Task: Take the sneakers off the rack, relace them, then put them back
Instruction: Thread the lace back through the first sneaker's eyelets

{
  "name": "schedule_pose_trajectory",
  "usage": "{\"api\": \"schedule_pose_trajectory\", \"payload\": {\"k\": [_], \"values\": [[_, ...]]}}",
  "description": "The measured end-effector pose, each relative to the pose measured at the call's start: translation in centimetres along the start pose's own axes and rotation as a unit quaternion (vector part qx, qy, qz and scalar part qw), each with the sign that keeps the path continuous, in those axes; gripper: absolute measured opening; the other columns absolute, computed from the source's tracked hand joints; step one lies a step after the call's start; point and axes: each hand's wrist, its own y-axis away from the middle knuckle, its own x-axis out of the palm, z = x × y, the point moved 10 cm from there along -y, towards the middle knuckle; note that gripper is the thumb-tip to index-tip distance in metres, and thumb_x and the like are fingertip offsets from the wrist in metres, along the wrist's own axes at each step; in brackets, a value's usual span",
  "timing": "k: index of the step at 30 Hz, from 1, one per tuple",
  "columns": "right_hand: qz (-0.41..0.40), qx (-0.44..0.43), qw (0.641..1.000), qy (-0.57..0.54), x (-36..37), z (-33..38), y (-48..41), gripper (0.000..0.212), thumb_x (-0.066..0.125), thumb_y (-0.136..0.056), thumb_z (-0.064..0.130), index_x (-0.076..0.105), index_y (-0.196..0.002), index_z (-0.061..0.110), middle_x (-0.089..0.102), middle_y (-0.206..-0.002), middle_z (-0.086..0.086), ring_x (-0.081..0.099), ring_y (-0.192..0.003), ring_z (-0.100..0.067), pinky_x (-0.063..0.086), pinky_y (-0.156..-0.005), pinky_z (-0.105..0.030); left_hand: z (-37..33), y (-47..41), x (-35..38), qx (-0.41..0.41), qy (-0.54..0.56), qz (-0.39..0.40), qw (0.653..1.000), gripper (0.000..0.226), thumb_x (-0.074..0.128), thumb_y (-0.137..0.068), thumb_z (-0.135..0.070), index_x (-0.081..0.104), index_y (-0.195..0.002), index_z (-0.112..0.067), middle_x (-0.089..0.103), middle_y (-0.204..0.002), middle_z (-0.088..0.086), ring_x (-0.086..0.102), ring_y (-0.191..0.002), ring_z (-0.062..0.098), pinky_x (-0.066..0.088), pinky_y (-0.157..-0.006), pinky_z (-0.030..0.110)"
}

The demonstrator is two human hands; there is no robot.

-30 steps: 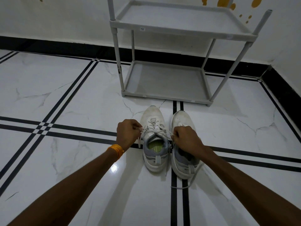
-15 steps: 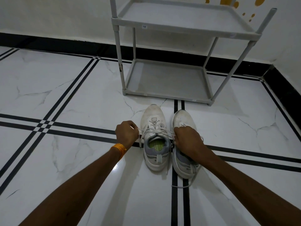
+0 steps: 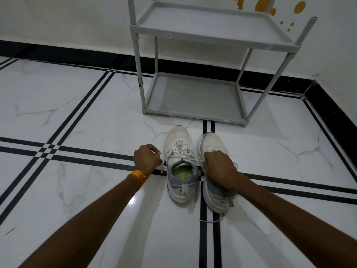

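From the head camera, there are two white sneakers on the floor (image 3: 73,117). They sit side by side with their toes pointing far, toward the rack (image 3: 195,111). The left sneaker (image 3: 180,165) has a grey heel and a green inside. The right sneaker (image 3: 214,171) is just beside it and is partly hidden by a hand.

There are two hands. The left hand (image 3: 146,159) is closed in a fist just left of the left sneaker. It pinches one end of the white lace (image 3: 179,156). The right hand (image 3: 219,168) is closed too, over the right sneaker, and it grips the other end of the same lace. The lace is pulled out to both sides across the top of the left sneaker.

One loose lace end (image 3: 211,221) lies on the floor near the heel of the right sneaker.

There is one orange band (image 3: 137,177) on the left wrist.

The grey rack stands far from the shoes, against the wall. Two shelves can be seen, one high and one low. The floor is white with black lines.
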Motion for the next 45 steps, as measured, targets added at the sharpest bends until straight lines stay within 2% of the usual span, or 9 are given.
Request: {"api": "schedule_pose_trajectory", "payload": {"k": [3,7,10,13,19,25,29,38,45], "values": [[0.042,0.031,0.992,-0.114,-1.9,-0.3,-0.4,0.032,0.062,-0.091,0.026,0.06,-0.112,0.003,0.063,-0.103,-0.012,0.06,-0.095,-0.027,0.042,-0.072,-0.029,-0.9,0.4,0.1,0.016,0.055,0.052,0.997,0.019,0.066,-0.087,-0.012,0.066,-0.105,-0.007,0.071,-0.101,0.015,0.071,-0.075,0.024,0.061,-0.075,0.035],[-0.133,-0.039,0.987,-0.078,-7.5,3.1,0.8,0.063,0.067,-0.084,0.024,0.039,-0.14,0.012,0.043,-0.137,-0.008,0.058,-0.103,-0.026,0.05,-0.079,-0.033,-6.5,1.0,-2.6,0.218,-0.073,-0.043,0.972,0.038,0.061,-0.086,-0.014,0.06,-0.124,-0.015,0.065,-0.124,0.004,0.061,-0.11,0.021,0.045,-0.093,0.028],[-0.095,-0.14,0.985,0.012,-4.8,8.1,0.8,0.068,0.068,-0.084,0.02,0.034,-0.143,0.016,0.041,-0.143,-0.005,0.062,-0.096,-0.024,0.054,-0.073,-0.036,-8.5,2.5,1.1,0.298,-0.094,0.085,0.946,0.042,0.061,-0.089,-0.014,0.055,-0.13,-0.016,0.063,-0.128,0.005,0.06,-0.115,0.021,0.044,-0.1,0.031],[-0.045,-0.182,0.977,0.097,-0.8,9.0,0.3,0.056,0.068,-0.085,0.019,0.043,-0.135,0.014,0.055,-0.131,-0.009,0.066,-0.093,-0.029,0.053,-0.072,-0.039,-6.9,3.7,4.3,0.285,-0.104,0.189,0.934,0.036,0.056,-0.093,-0.015,0.054,-0.13,-0.015,0.065,-0.124,0.008,0.062,-0.112,0.024,0.049,-0.1,0.035],[-0.055,-0.096,0.992,0.064,-1.2,4.7,-0.2,0.03,0.056,-0.094,0.037,0.058,-0.104,0.009,0.067,-0.098,-0.017,0.065,-0.086,-0.036,0.041,-0.066,-0.037,-6.1,3.9,5.2,0.344,-0.235,0.212,0.884,0.044,0.063,-0.091,-0.019,0.051,-0.133,-0.016,0.059,-0.125,0.011,0.06,-0.109,0.029,0.048,-0.097,0.035],[-0.024,-0.135,0.989,0.055,-1.4,4.8,0.2,0.011,0.057,-0.092,0.018,0.062,-0.091,0.008,0.069,-0.095,-0.016,0.065,-0.086,-0.033,0.041,-0.065,-0.034,-6.5,5.2,4.0,0.468,-0.39,0.109,0.786,0.021,0.07,-0.083,-0.014,0.059,-0.101,-0.009,0.063,-0.091,0.013,0.063,-0.066,0.027,0.045,-0.051,0.032],[-0.026,-0.163,0.983,0.083,-0.9,4.4,1.3,0.01,0.061,-0.086,0.013,0.058,-0.096,0.015,0.065,-0.102,-0.009,0.062,-0.093,-0.028,0.04,-0.068,-0.034,-5.2,4.6,3.5,0.499,-0.413,0.118,0.752,0.025,0.077,-0.075,-0.011,0.06,-0.092,-0.011,0.062,-0.078,0.01,0.057,-0.054,0.021,0.042,-0.041,0.027],[-0.012,-0.119,0.991,0.061,0.1,4.6,1.5,0.013,0.049,-0.092,0.016,0.057,-0.101,0.01,0.066,-0.103,-0.012,0.063,-0.094,-0.033,0.04,-0.069,-0.036,-3.2,3.2,3.4,0.432,-0.404,0.102,0.799,0.015,0.061,-0.087,-0.009,0.06,-0.101,-0.013,0.064,-0.088,0.01,0.063,-0.067,0.027,0.055,-0.053,0.036],[-0.007,-0.07,0.998,-0.006,0.7,5.4,0.8,0.015,0.058,-0.089,0.022,0.062,-0.098,0.01,0.068,-0.098,-0.013,0.065,-0.091,-0.035,0.042,-0.067,-0.034,-2.6,2.4,1.7,0.42,-0.409,0.076,0.807,0.022,0.073,-0.079,-0.009,0.059,-0.096,-0.012,0.065,-0.083,0.01,0.061,-0.062,0.024,0.053,-0.049,0.033]]}}
